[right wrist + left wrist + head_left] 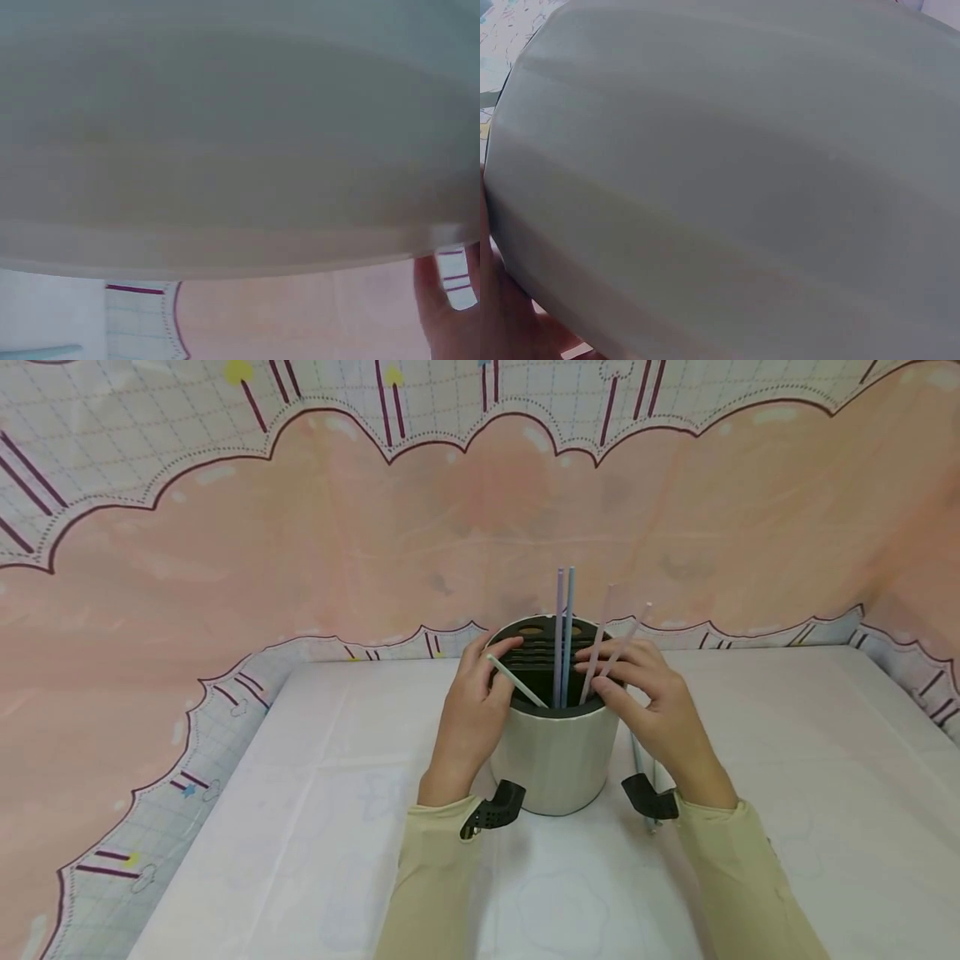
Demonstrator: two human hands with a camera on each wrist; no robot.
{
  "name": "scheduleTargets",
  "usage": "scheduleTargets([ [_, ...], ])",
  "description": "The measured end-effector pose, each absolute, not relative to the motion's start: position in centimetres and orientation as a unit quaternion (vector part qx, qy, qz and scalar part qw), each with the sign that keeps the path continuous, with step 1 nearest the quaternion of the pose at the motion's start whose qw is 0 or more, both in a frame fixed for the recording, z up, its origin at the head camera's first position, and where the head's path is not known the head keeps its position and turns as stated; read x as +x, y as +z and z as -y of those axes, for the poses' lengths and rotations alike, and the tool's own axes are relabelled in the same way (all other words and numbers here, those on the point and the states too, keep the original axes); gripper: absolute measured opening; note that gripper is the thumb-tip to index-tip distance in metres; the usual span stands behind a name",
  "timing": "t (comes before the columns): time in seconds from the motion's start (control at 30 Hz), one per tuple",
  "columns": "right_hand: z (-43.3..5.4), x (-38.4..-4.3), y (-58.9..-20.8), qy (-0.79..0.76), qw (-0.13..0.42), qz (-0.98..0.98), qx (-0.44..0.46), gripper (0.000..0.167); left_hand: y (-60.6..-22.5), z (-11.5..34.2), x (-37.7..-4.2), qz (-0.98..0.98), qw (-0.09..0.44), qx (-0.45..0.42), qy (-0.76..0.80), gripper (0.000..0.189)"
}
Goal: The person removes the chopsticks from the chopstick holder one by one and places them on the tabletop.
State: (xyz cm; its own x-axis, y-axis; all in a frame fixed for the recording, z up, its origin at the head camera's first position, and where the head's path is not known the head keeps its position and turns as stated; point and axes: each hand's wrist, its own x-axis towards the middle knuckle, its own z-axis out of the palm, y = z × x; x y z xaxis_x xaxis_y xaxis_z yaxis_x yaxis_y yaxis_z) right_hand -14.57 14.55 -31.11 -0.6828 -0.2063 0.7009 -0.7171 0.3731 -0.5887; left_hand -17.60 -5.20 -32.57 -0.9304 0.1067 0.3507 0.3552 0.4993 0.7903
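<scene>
A round off-white pen holder (558,760) with a black slotted insert stands upright between the hands. My left hand (471,714) grips its left rim, fingertips over the edge; a pale green straw-like stick (517,681) leans across there. On the opposite side my right hand (667,714) holds the right rim, its fingers and thumb around two pale pink sticks (597,647); contact with the sticks is unclear. A purple stick (558,627) and a blue stick (570,627) rise from the front compartment. The holder's wall (720,165) fills most of both wrist views.
Thin bluish sticks (638,753) lie on the white tabletop (322,827) beneath the right wrist. Behind the table hangs a peach patterned cloth (360,543). Each wrist wears a black camera mount (495,807).
</scene>
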Motion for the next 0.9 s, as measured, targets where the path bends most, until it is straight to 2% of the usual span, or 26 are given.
scheduleTargets([
  [0.13, -14.3, -14.3, -30.8, 0.469, 0.273, 0.784, 0.301, 0.015, -32.5, 5.3, -17.6, 0.856, 0.132, -0.136, -0.480, 0.044],
  [0.4, -14.8, -14.9, -31.7, 0.463, 0.297, 0.794, 0.260, 0.014, -32.6, 5.4, -17.6, 0.856, 0.132, -0.138, -0.480, 0.044],
  [0.57, -15.7, -16.0, -33.1, 0.489, 0.293, 0.791, 0.224, 0.010, -32.6, 5.4, -17.6, 0.857, 0.131, -0.136, -0.480, 0.044],
  [0.67, -16.0, -16.2, -33.3, 0.518, 0.291, 0.781, 0.193, 0.013, -32.6, 5.4, -17.6, 0.857, 0.131, -0.136, -0.480, 0.045],
  [0.9, -16.1, -16.0, -33.0, 0.570, 0.339, 0.732, 0.155, 0.017, -32.7, 5.3, -17.6, 0.858, 0.127, -0.142, -0.478, 0.045],
])
